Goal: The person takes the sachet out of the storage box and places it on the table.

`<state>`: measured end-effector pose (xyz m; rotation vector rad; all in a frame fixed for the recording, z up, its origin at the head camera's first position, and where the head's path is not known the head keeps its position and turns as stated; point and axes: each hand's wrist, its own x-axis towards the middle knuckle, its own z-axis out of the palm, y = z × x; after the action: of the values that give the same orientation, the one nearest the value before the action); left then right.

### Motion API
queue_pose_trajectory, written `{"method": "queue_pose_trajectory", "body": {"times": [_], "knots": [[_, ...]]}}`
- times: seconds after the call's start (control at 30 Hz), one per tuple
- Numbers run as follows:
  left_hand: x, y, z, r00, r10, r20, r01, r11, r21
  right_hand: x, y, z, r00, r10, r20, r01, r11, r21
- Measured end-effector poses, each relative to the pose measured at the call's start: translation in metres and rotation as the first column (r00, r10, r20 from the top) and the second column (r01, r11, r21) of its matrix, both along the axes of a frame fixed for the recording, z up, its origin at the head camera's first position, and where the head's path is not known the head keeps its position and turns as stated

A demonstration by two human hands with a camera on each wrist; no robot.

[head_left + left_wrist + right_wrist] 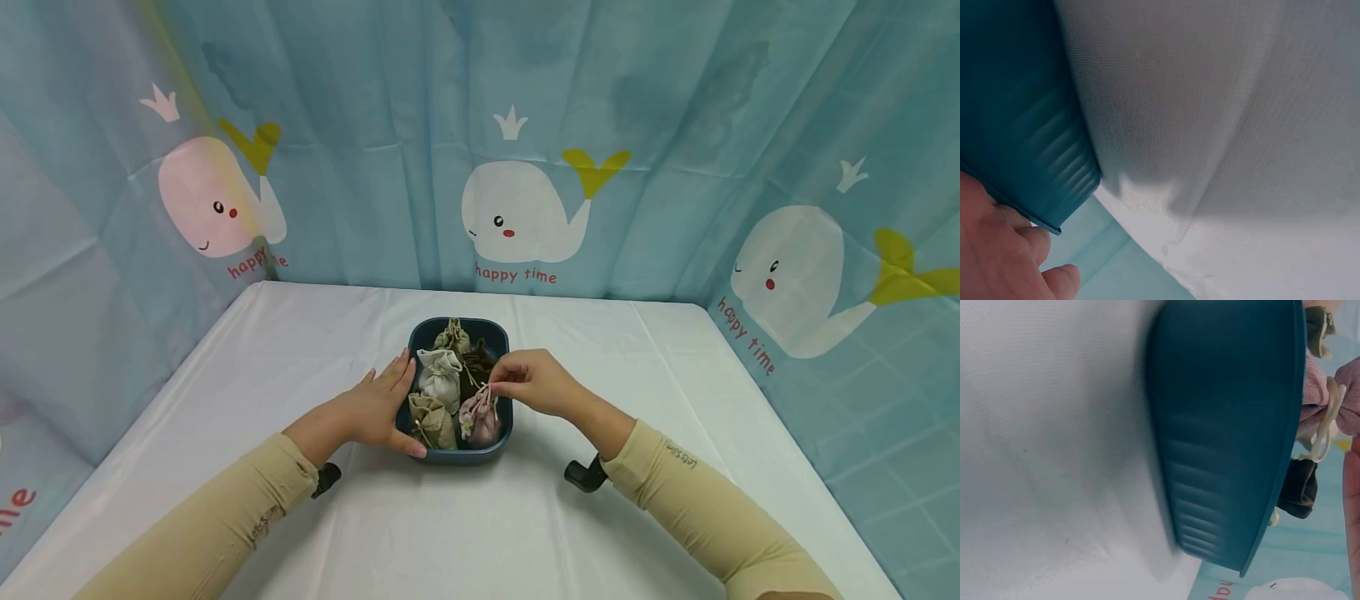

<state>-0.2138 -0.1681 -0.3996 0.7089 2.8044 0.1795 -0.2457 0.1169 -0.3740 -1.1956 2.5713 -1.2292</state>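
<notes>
A dark blue rectangular basin [457, 457] holds several small drawstring pouches. At its front right is a pink pouch [483, 425], whose gathered top my right hand [536, 382] pinches between thumb and fingers. A cream cord circles the neck of the pink pouch [1349, 394] in the right wrist view. Beside it lie a tan pouch [432, 421] and a white pouch [440, 379]; a dark brown pouch [477, 362] and an olive pouch [453, 335] sit farther back. My left hand [375, 408] rests along the basin's left rim, fingers extended, thumb at the front corner.
A white cloth covers the table [600, 517] around the basin. Behind and at both sides hangs a blue curtain [360, 208] printed with whales. Black wrist mounts [585, 475] show below both forearms.
</notes>
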Motion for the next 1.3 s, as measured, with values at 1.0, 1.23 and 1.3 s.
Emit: {"method": "queue_pose_trajectory", "body": {"times": [1.0,1.23,1.3], "knots": [[0.0,0.001,0.001,1.0,0.004,-0.002,-0.004,1.0,-0.003,0.004,0.001,0.03,0.997,-0.072,0.026,0.073,0.996,-0.06],[0.0,0.001,0.001,1.0,0.006,0.006,-0.006,1.0,-0.001,0.003,0.003,0.033,0.997,-0.079,0.021,0.08,0.994,-0.072],[0.0,0.001,0.001,1.0,0.007,0.007,-0.007,1.0,-0.002,0.003,0.004,0.034,0.997,-0.077,0.015,0.078,0.994,-0.081]]}}
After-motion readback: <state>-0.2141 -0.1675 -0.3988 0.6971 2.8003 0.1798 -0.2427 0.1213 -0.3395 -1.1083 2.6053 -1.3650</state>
